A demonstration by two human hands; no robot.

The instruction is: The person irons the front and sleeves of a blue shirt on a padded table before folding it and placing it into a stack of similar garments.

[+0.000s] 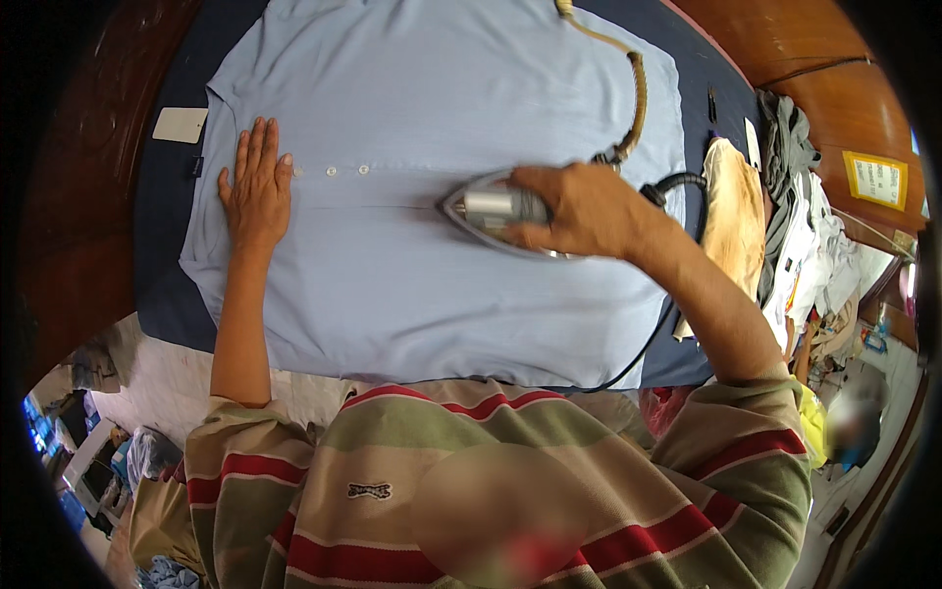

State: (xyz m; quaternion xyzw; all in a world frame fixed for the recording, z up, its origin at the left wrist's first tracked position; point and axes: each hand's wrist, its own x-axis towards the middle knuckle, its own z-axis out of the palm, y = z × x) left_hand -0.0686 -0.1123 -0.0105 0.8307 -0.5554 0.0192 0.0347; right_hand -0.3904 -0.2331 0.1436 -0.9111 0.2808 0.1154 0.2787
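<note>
A light blue buttoned shirt (422, 294) lies spread over a dark blue padded table cover (172, 245). My left hand (259, 191) rests flat on the shirt's left part, fingers stretched out, beside the row of small white buttons (332, 171). With my right hand (589, 211) I grip the handle of a steam iron (488, 204), slightly blurred. The iron's pointed tip faces left, and its soleplate is on the shirt near the middle, just below the button line. A tan wrapped hose (639, 103) and a black cord (677, 182) run close to the iron's rear.
A white card (180, 125) lies at the cover's left edge. A folded cream cloth (734, 211) sits on the right, beside piled grey and white garments (800, 216). Brown wooden panels (78, 177) border the table left and right.
</note>
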